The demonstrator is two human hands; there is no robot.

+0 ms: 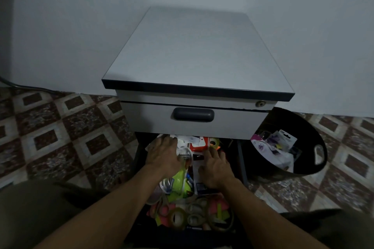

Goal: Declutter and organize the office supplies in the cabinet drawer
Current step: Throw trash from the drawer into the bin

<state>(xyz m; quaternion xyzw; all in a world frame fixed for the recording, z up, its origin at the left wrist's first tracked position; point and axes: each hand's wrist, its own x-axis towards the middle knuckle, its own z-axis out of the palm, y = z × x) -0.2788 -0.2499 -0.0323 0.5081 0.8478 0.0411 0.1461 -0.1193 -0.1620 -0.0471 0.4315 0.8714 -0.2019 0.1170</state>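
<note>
Both hands lie spread flat in the drawer (pixel 139 168); the tape roll (pixel 214 143) sits just beyond the right hand (pixel 215 166), the left hand (pixel 165 154) farther off.

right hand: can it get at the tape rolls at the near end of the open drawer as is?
Probably yes. The right hand lies flat on a white card deeper in the drawer; the tape rolls sit uncovered on top of the clutter nearer the person, with nothing over them.
</note>
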